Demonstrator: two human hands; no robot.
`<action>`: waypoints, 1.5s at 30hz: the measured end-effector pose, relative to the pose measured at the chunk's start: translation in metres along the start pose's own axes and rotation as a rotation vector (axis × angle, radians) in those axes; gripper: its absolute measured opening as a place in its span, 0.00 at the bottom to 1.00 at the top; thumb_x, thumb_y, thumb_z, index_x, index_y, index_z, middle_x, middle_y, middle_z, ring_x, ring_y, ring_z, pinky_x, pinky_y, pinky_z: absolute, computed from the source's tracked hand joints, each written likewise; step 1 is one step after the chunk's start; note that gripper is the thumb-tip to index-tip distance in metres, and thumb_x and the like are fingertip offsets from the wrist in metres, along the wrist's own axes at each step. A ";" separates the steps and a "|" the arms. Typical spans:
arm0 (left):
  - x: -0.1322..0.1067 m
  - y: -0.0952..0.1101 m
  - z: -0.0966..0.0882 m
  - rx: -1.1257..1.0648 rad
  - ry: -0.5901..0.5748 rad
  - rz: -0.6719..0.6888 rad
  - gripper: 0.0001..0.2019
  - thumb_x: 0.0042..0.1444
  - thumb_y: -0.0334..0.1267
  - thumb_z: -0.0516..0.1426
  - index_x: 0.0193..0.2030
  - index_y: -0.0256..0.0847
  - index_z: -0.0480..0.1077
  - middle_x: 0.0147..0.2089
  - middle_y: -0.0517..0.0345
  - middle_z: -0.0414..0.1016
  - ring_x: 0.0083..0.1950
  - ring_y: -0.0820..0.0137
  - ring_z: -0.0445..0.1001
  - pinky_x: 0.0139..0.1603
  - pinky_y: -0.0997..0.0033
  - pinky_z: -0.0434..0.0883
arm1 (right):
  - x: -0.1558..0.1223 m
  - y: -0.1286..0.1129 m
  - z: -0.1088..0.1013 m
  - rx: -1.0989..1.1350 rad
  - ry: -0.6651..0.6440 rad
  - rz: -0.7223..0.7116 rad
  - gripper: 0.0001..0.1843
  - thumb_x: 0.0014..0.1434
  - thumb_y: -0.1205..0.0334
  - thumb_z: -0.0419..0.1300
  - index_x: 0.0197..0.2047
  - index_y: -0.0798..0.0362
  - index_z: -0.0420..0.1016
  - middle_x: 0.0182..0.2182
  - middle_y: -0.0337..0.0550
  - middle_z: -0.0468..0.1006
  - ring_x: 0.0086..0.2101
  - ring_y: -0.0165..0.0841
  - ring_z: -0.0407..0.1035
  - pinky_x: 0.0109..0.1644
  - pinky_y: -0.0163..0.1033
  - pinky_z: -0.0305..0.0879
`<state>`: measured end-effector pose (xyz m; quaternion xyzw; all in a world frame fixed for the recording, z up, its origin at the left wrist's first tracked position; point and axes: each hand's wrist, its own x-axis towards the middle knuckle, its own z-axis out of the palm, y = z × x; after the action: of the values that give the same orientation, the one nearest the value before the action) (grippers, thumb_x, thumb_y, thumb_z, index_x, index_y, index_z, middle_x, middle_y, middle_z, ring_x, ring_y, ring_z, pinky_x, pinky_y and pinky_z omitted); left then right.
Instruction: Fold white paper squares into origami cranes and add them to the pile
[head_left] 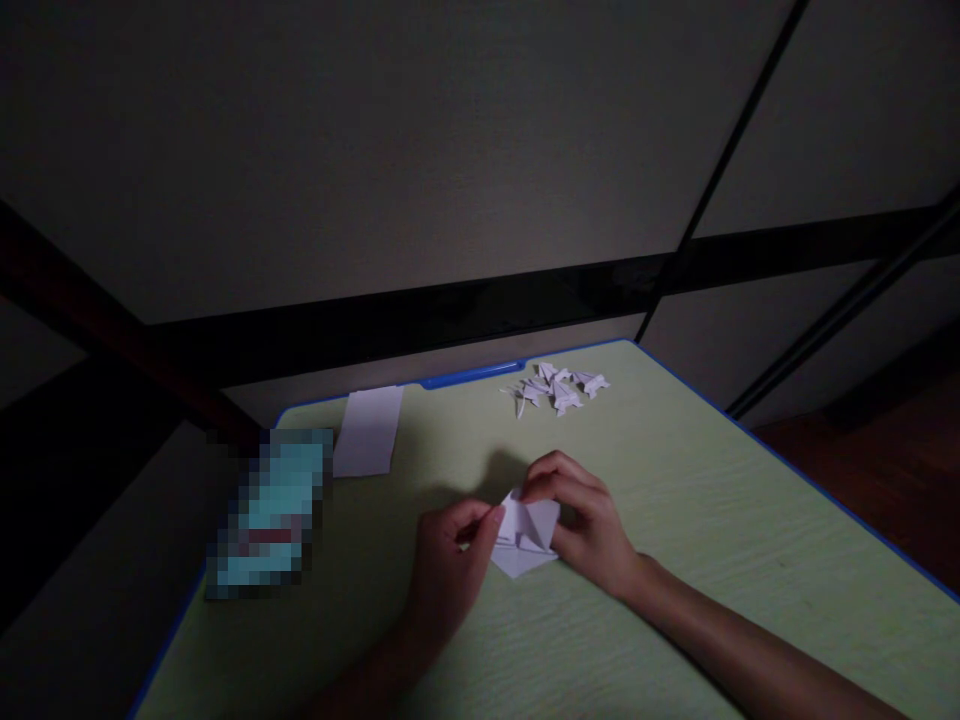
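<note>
A small white piece of folded paper (517, 560) is held between both hands, just above or on the green tabletop; I cannot tell whether it touches. My left hand (450, 565) pinches its left edge between thumb and fingers. On the other side, my right hand (581, 515) grips the upper right part, its fingers curled over the top and the thumb mostly hidden behind the paper. Creases and a raised flap show in the sheet, with a pointed corner toward me.
Several small folded paper figures (566, 395) lie in a group at the back of the table (675, 480). A white paper stack or sheet (369, 430) lies back left, beside a blurred-out teal rectangular item (274, 500). A blue handle (474, 375) lines the far edge, near a panelled cabinet (420, 150).
</note>
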<state>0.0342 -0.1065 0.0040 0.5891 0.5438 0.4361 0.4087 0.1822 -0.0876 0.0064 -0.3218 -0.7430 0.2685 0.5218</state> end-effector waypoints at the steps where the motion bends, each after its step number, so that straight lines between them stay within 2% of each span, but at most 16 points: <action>1: 0.000 0.000 0.000 0.006 0.006 0.003 0.12 0.46 0.38 0.53 0.17 0.34 0.66 0.15 0.63 0.61 0.19 0.77 0.59 0.19 0.81 0.56 | 0.000 0.000 0.000 0.008 -0.018 -0.001 0.08 0.46 0.76 0.56 0.28 0.54 0.71 0.29 0.43 0.67 0.31 0.31 0.64 0.31 0.34 0.61; 5: 0.002 -0.001 -0.001 0.014 0.022 0.005 0.12 0.46 0.39 0.53 0.17 0.34 0.66 0.15 0.63 0.61 0.19 0.77 0.59 0.18 0.81 0.56 | 0.000 0.000 -0.002 -0.001 0.007 -0.016 0.09 0.47 0.75 0.57 0.30 0.54 0.73 0.29 0.43 0.67 0.31 0.30 0.64 0.30 0.34 0.62; 8: 0.002 -0.001 -0.002 0.017 0.039 0.011 0.13 0.45 0.39 0.53 0.16 0.34 0.66 0.14 0.64 0.61 0.18 0.77 0.59 0.18 0.81 0.56 | 0.001 0.000 -0.004 -0.026 0.026 -0.079 0.10 0.46 0.77 0.56 0.32 0.55 0.71 0.29 0.43 0.68 0.30 0.30 0.65 0.31 0.34 0.63; 12: 0.002 -0.001 -0.003 0.018 0.059 0.017 0.12 0.45 0.38 0.53 0.17 0.34 0.67 0.15 0.63 0.63 0.19 0.77 0.60 0.18 0.81 0.57 | 0.000 0.001 -0.008 -0.063 -0.011 -0.183 0.10 0.48 0.77 0.55 0.33 0.55 0.69 0.31 0.45 0.71 0.32 0.31 0.66 0.33 0.35 0.64; 23: 0.001 0.002 -0.003 0.012 0.034 0.038 0.11 0.46 0.37 0.53 0.18 0.34 0.69 0.16 0.61 0.66 0.19 0.76 0.62 0.19 0.81 0.58 | -0.002 -0.002 -0.009 -0.239 -0.105 -0.299 0.07 0.53 0.69 0.54 0.35 0.56 0.72 0.33 0.48 0.70 0.35 0.34 0.64 0.35 0.41 0.65; 31: 0.001 -0.005 0.001 -0.046 -0.015 -0.034 0.12 0.48 0.39 0.52 0.21 0.33 0.68 0.17 0.62 0.62 0.21 0.77 0.58 0.20 0.80 0.56 | -0.002 -0.004 -0.006 -0.336 -0.185 -0.307 0.10 0.56 0.69 0.50 0.37 0.60 0.71 0.39 0.54 0.69 0.39 0.36 0.64 0.39 0.41 0.67; 36: 0.003 -0.001 0.002 -0.121 0.010 -0.085 0.16 0.48 0.43 0.52 0.16 0.35 0.60 0.15 0.66 0.53 0.20 0.78 0.53 0.19 0.79 0.53 | -0.003 -0.003 -0.004 -0.402 -0.172 -0.304 0.09 0.56 0.69 0.50 0.36 0.60 0.71 0.41 0.55 0.68 0.42 0.37 0.63 0.41 0.41 0.68; 40: 0.001 0.004 0.002 -0.228 -0.056 -0.127 0.15 0.48 0.44 0.51 0.20 0.34 0.64 0.18 0.63 0.59 0.21 0.76 0.59 0.21 0.79 0.57 | -0.002 -0.005 -0.003 -0.428 -0.158 -0.276 0.08 0.56 0.70 0.51 0.35 0.59 0.71 0.41 0.55 0.68 0.43 0.38 0.62 0.41 0.42 0.67; 43: 0.000 0.004 0.003 -0.237 -0.134 -0.118 0.10 0.44 0.39 0.56 0.28 0.32 0.69 0.23 0.59 0.67 0.25 0.73 0.65 0.24 0.78 0.61 | -0.002 -0.004 -0.003 -0.413 -0.143 -0.259 0.07 0.55 0.70 0.52 0.35 0.59 0.71 0.40 0.54 0.68 0.42 0.38 0.62 0.40 0.43 0.67; 45: 0.000 0.003 0.004 -0.230 -0.160 -0.123 0.10 0.43 0.37 0.56 0.32 0.32 0.70 0.26 0.56 0.71 0.27 0.71 0.67 0.27 0.77 0.64 | -0.002 -0.002 -0.003 -0.404 -0.142 -0.242 0.07 0.55 0.69 0.52 0.36 0.58 0.70 0.41 0.54 0.68 0.42 0.39 0.62 0.40 0.44 0.66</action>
<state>0.0388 -0.1068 0.0056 0.5369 0.4910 0.4212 0.5415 0.1848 -0.0906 0.0078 -0.3087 -0.8496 0.0718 0.4216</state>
